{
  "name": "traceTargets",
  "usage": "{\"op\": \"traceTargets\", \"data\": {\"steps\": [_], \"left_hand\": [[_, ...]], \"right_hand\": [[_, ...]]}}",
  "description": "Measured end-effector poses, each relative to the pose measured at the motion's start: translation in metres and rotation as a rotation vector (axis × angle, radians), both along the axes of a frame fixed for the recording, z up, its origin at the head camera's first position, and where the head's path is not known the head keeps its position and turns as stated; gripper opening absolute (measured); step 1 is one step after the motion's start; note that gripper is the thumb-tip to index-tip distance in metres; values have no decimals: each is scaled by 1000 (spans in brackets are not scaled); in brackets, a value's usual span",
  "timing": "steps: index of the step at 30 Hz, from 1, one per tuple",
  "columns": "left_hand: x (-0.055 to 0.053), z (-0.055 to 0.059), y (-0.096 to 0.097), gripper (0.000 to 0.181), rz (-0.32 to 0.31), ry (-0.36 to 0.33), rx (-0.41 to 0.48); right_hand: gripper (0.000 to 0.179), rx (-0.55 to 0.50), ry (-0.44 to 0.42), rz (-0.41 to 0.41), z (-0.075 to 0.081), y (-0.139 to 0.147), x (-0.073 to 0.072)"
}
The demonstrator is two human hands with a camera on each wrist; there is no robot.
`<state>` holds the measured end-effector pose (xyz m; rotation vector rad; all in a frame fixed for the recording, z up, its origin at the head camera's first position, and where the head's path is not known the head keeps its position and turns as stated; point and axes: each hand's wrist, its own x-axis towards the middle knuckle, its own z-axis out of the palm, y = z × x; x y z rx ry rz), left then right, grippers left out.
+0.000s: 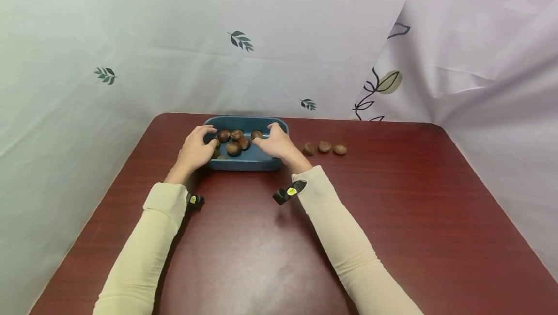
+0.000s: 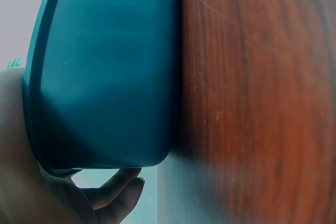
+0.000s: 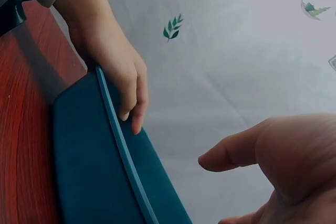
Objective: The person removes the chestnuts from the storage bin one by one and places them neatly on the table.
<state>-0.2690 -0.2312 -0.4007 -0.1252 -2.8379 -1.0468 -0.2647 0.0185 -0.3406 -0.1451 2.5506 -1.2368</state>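
A blue plastic tray (image 1: pixel 248 165) with several brown chestnuts (image 1: pixel 233 149) in it stands near the table's far edge. My left hand (image 1: pixel 194 150) grips the tray's left end; in the left wrist view its fingers (image 2: pixel 119 195) curl against the outside of the end wall. Over the tray's right end is my right hand (image 1: pixel 276 143), thumb and fingers spread apart. One chestnut (image 1: pixel 256 134) shows just beyond that thumb in the head view. From the right wrist, the right thumb (image 3: pixel 236 148) appears clear of the rim, with nothing held.
Three chestnuts (image 1: pixel 324 147) lie in a row on the red-brown wooden table (image 1: pixel 383 198), right of the tray. A pale cloth (image 1: pixel 270 77) with leaf prints hangs behind the table. Black straps (image 1: pixel 289 192) with small devices sit at both wrists.
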Motion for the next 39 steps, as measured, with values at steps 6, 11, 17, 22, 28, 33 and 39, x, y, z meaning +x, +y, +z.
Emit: {"op": "traceTargets", "data": {"steps": [6,11,17,22,28,33,39], "left_hand": [[-1,1,1,44,4,6,3],[-1,1,0,44,3,9,2],[0,1,-1,44,4,1,-5],[0,0,-2,44,3,4,-2],[0,-1,-2,44,4,-8,-6],[-1,-1,-1,44,2,-4,-3],[-1,-1,0,44,5,0,-5]], "right_hand": [[72,45,-52,8,-2,-4,-5],[69,78,-72,37,-7,-6,-10],[66,111,-54,60,-11,-6,-14],[61,121,-48,82,-13,-7,-18],[52,130,-63,86,-18,-10,-24],[43,135,-31,70,-24,-12,-29],[31,146,13,46,-30,-15,-34]]}}
